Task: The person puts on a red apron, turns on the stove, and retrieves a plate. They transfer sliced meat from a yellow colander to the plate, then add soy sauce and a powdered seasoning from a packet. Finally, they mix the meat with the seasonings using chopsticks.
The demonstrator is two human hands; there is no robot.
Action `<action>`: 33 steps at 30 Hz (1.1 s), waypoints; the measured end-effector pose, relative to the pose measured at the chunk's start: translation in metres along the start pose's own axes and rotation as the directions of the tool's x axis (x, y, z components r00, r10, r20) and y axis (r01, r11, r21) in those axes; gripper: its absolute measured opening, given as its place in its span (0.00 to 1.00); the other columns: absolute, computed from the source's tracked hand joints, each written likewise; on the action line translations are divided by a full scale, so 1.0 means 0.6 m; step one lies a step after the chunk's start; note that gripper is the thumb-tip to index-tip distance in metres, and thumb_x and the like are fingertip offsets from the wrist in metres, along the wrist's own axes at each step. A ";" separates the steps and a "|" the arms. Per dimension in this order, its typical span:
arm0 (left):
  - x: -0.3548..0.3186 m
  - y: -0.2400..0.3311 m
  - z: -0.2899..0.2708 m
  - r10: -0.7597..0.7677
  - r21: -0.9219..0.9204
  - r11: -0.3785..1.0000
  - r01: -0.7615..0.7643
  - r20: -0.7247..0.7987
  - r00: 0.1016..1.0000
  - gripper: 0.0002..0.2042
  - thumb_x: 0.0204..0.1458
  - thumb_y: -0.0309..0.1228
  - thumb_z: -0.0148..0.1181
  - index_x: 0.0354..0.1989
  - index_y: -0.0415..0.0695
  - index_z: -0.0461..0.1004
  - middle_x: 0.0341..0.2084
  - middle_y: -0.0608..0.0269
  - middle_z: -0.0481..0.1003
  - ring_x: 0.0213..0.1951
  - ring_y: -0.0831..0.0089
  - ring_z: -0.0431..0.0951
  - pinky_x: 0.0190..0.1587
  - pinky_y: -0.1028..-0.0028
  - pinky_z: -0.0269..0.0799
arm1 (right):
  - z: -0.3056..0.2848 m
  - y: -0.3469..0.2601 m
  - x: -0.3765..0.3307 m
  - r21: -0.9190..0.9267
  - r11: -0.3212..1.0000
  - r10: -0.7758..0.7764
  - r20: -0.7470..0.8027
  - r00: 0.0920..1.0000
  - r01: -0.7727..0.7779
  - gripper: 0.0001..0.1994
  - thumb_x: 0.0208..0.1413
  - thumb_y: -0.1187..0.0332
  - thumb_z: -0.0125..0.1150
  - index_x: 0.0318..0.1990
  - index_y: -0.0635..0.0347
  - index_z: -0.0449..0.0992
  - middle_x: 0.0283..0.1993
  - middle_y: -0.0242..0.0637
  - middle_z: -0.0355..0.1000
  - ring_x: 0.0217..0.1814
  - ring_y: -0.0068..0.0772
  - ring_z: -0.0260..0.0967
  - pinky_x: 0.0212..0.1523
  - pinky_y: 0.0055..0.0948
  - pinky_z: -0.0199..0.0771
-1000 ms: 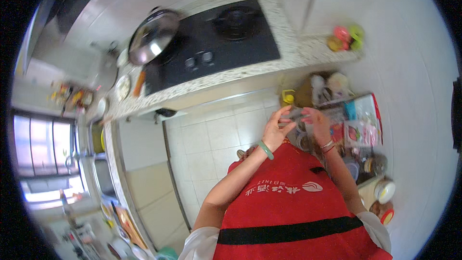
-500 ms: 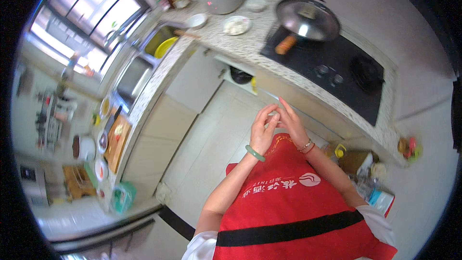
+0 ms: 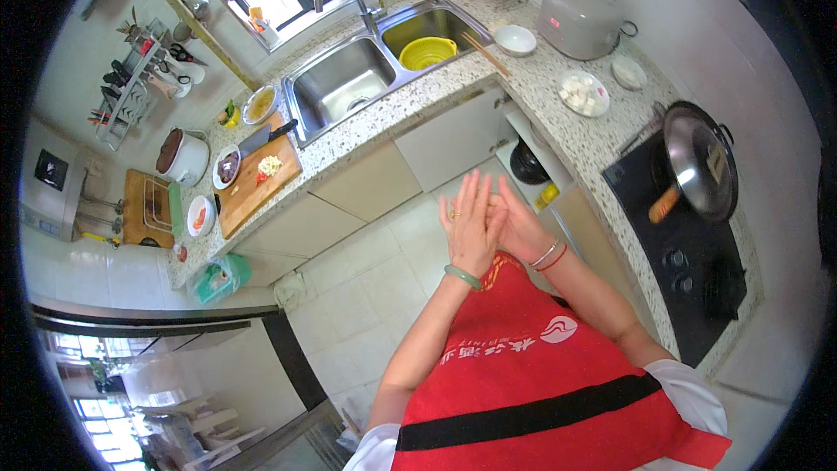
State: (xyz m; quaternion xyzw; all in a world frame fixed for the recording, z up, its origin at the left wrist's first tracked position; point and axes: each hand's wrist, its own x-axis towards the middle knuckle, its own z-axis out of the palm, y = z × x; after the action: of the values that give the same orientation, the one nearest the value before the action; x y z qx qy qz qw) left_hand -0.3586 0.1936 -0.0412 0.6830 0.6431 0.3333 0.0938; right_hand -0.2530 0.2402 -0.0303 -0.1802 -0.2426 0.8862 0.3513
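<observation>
My left hand (image 3: 472, 225), wearing a green bangle and a ring, lies palm to palm against my right hand (image 3: 521, 223) in front of a red apron (image 3: 497, 366). The left fingers are stretched out and nearly straight. Part of the right hand is hidden behind them, while one visible finger points upward. A thin bracelet and a red cord circle the right wrist. Nothing shows between the palms. Both hands hover above the floor, apart from the counters. Past the right hand, a cupboard stands open with a black pot (image 3: 528, 162) inside.
A covered wok (image 3: 704, 166) sits on the black stove (image 3: 641, 179) at right. The double sink (image 3: 344, 78) holds a yellow basin (image 3: 427, 53). At left, a knife (image 3: 266, 137) and chopped food lie on a cutting board (image 3: 248, 196). A plate of white pieces (image 3: 582, 93) rests near the rice cooker (image 3: 577, 21).
My view has swung left, so the sink and cutting board come toward the middle and the stove shifts right. My left fingers, bent before, have straightened against the right hand.
</observation>
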 end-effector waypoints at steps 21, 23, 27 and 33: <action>0.327 -0.268 0.033 -0.548 -0.571 0.522 0.634 0.345 0.762 0.16 0.58 0.30 0.54 0.54 0.43 0.70 0.45 0.59 0.74 0.42 0.74 0.76 0.45 0.75 0.71 | -0.445 -0.300 0.638 -0.671 -0.448 -0.558 -0.306 0.772 -0.590 0.13 0.57 0.65 0.51 0.44 0.64 0.67 0.54 0.46 0.60 0.43 0.53 0.71 0.41 0.47 0.73; 0.345 -0.282 0.045 -0.530 -0.556 0.592 0.583 0.276 0.802 0.16 0.58 0.30 0.54 0.54 0.42 0.69 0.44 0.58 0.75 0.41 0.74 0.76 0.45 0.75 0.71 | -0.444 -0.302 0.646 -0.665 -0.483 -0.535 -0.290 0.793 -0.569 0.13 0.57 0.64 0.50 0.45 0.64 0.67 0.53 0.46 0.63 0.41 0.54 0.72 0.38 0.48 0.74; 0.382 -0.299 0.041 -0.523 -0.630 0.492 0.601 0.338 0.783 0.16 0.58 0.32 0.53 0.54 0.42 0.69 0.45 0.58 0.75 0.40 0.73 0.76 0.45 0.75 0.71 | -0.431 -0.295 0.662 -0.665 -0.516 -0.492 -0.286 0.822 -0.540 0.14 0.60 0.63 0.46 0.48 0.63 0.66 0.48 0.48 0.68 0.41 0.53 0.72 0.37 0.49 0.73; 0.403 -0.362 0.031 -0.541 -0.748 0.294 0.595 0.383 0.749 0.18 0.62 0.35 0.48 0.57 0.41 0.65 0.40 0.59 0.75 0.35 0.76 0.76 0.40 0.77 0.73 | -0.298 -0.244 0.662 -0.949 -0.311 -0.372 0.068 0.926 -0.055 0.14 0.62 0.67 0.43 0.51 0.65 0.66 0.37 0.48 0.71 0.36 0.48 0.71 0.34 0.42 0.69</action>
State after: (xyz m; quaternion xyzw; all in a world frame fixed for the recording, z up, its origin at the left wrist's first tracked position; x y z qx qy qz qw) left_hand -0.5369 0.4602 -0.0952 0.2865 0.5966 0.5225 0.5375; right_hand -0.3607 0.6694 -0.1543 -0.4683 -0.8234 0.2403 0.2122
